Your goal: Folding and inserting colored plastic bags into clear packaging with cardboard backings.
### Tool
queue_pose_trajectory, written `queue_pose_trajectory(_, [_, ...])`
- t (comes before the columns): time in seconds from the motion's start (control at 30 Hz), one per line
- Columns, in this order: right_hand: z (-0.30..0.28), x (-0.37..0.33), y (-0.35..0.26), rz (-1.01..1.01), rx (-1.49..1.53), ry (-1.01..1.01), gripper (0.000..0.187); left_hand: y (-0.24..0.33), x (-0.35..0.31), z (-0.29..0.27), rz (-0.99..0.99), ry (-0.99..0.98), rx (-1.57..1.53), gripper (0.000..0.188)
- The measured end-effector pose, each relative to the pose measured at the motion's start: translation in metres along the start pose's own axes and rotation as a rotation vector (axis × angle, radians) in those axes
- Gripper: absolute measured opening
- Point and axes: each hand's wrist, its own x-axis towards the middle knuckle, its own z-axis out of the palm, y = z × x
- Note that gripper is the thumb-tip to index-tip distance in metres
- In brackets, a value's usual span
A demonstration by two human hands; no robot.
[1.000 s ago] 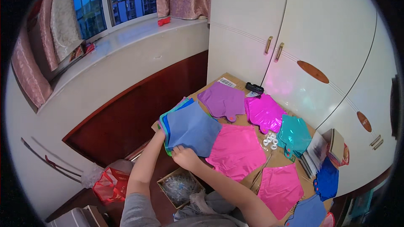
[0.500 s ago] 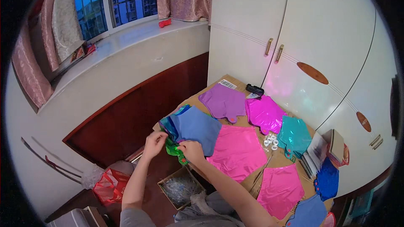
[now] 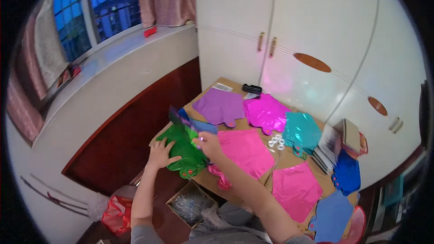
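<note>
My left hand (image 3: 161, 154) lies with fingers spread on a flat green foil piece (image 3: 183, 147) at the table's left edge. The piece looks like an uninflated balloon, with a small red-dotted tab at its lower end. My right hand (image 3: 208, 146) is closed in a pinch on the edge of a lifted foil piece (image 3: 179, 122), dark and purplish green, which stands tilted above the green one. Partly behind the right hand lies a blue piece (image 3: 203, 126). A pink foil piece (image 3: 247, 151) is spread to its right, and a pink tab (image 3: 223, 181) sticks out below.
Purple (image 3: 219, 106), magenta (image 3: 266, 113), teal (image 3: 302, 129) and more pink and blue foil pieces cover the cardboard-topped table. White rolls (image 3: 276, 142), a black object (image 3: 252, 89) and books (image 3: 325, 153) sit among them. Below stands an open box (image 3: 190, 205) of clear plastic; a red bag (image 3: 117, 214) is left.
The view has shifted, so the room appears further left. The blue piece that lay on top is now mostly covered; green foil is under my left hand, which has opened flat.
</note>
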Motion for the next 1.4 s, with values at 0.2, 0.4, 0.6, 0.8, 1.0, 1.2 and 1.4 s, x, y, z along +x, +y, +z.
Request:
queue_pose_trajectory(0.2, [-0.145,0.023,-0.076,0.095,0.295,0.319,0.012,-0.007,-0.011,0.001,-0.005,0.036,-0.002,0.074])
queue_pose_trajectory(0.4, [-0.284,-0.065,-0.181,-0.421,-0.303,0.697,0.010,0.042,-0.002,-0.025,0.050,0.166,-0.143,0.053])
queue_pose_trajectory(0.6, [-0.278,-0.186,-0.243,-0.743,-1.406,0.108,0.029,0.175,-0.003,-0.054,0.305,0.192,-0.722,0.042])
queue_pose_trajectory(0.8, [-0.240,-0.273,-0.142,-0.334,-1.512,-0.069,0.026,0.290,-0.030,-0.016,0.296,-0.286,-1.398,0.038])
queue_pose_trajectory(1.0, [-0.218,-0.310,-0.082,-0.026,-1.290,-0.121,0.025,0.308,-0.062,0.004,0.256,-0.425,-1.454,0.033])
queue_pose_trajectory(1.2, [-0.277,-0.303,-0.083,-0.092,-0.924,0.027,0.038,0.289,-0.128,0.000,0.105,-0.940,-1.492,0.025])
queue_pose_trajectory(1.4, [-0.376,-0.276,-0.005,0.205,-1.163,0.334,0.047,0.338,-0.162,0.044,-0.106,-1.386,-1.711,0.032])
